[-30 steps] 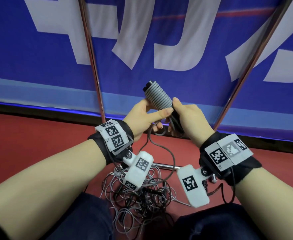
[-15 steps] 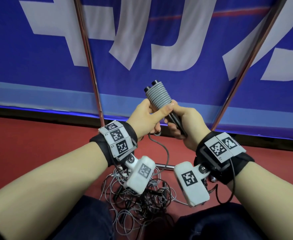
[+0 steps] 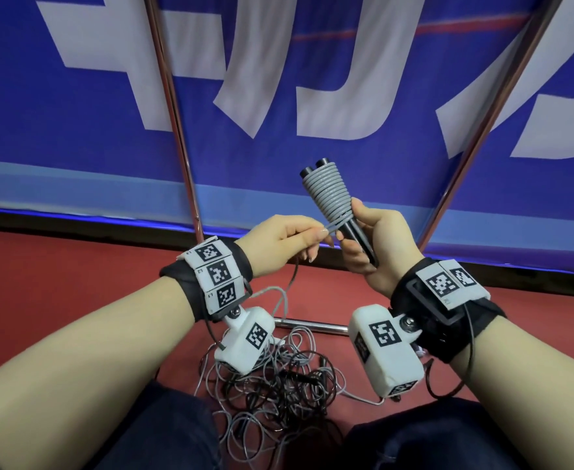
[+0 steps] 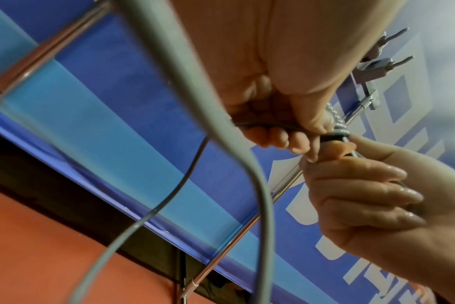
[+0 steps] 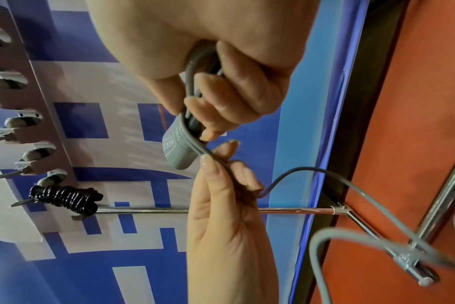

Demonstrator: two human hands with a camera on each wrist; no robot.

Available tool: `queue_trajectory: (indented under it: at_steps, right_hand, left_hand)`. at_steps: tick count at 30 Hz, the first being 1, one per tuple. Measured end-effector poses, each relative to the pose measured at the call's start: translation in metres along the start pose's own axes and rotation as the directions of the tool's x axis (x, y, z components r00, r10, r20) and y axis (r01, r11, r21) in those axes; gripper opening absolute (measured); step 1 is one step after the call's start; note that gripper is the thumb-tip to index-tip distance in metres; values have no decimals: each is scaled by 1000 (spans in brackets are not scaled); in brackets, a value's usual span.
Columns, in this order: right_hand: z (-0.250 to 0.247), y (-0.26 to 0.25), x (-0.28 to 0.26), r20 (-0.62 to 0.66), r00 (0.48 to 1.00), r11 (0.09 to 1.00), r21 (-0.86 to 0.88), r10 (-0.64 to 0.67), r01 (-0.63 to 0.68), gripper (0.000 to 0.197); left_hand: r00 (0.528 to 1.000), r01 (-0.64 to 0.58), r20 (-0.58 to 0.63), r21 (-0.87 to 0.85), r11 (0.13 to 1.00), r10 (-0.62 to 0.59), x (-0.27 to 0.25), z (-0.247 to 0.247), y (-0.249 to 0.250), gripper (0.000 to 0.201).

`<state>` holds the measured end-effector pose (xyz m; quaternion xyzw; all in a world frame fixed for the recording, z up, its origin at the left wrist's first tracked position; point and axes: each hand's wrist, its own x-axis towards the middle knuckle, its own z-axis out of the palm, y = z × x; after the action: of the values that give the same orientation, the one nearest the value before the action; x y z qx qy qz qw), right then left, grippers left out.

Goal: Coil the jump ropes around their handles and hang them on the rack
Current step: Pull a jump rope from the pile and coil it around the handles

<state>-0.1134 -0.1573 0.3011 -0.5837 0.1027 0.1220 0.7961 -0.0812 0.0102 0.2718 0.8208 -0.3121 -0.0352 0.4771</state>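
Two black jump rope handles (image 3: pixel 360 237) are held side by side, tilted up to the left, with grey rope wound in a tight coil (image 3: pixel 328 195) around their upper half. My right hand (image 3: pixel 353 228) grips the bare lower part of the handles. My left hand (image 3: pixel 324 236) pinches the grey rope (image 3: pixel 333 226) just left of the coil's lowest turn. From the left hand the rope hangs down toward the floor. In the right wrist view the coil (image 5: pixel 177 144) sits between both hands.
A tangled pile of grey and black ropes (image 3: pixel 278 385) lies on the red floor between my knees. Chrome rack poles (image 3: pixel 173 113) rise in front of a blue banner. In the right wrist view a coiled black jump rope (image 5: pixel 65 198) hangs on the rack panel (image 5: pixel 39 123).
My left hand has left the base of the coil and moved a little left, now pinching the rope drawn out from the lowest turn. The right hand keeps its hold on the handles.
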Motion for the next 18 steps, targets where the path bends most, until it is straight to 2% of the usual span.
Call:
queue_trajectory:
  at_steps: [3,7,11,13,16,18]
  right_hand:
    - [-1,0,1,-8,1000,1000,16,-6,6,39]
    - [0,-1,2,6,1000,1000,6,-3,3,47]
    - [2,-1,4,32,999,1000,16,7,-8,51]
    - [2,-2,4,84,994,996,55,64,-68,54]
    - [0,-5,1,246,948,966,111,200,-233,57]
    - [-1,-6,-1,363,892,936,120,270,-332,63]
  left_hand:
    - [998,-33,-58,69,997,37,0,0,0,39]
    - [986,-60,-142,202,977,90,0,2,5,43]
    - [985,-79,-134,208,975,108,-1,3,9,40]
    - [990,-54,-117,174,983,75,0,3,6,35]
    - [996,-6,-85,-94,996,-2,2,2,5,7]
    - [995,52,-71,-204,978,-68,3,1,6,13]
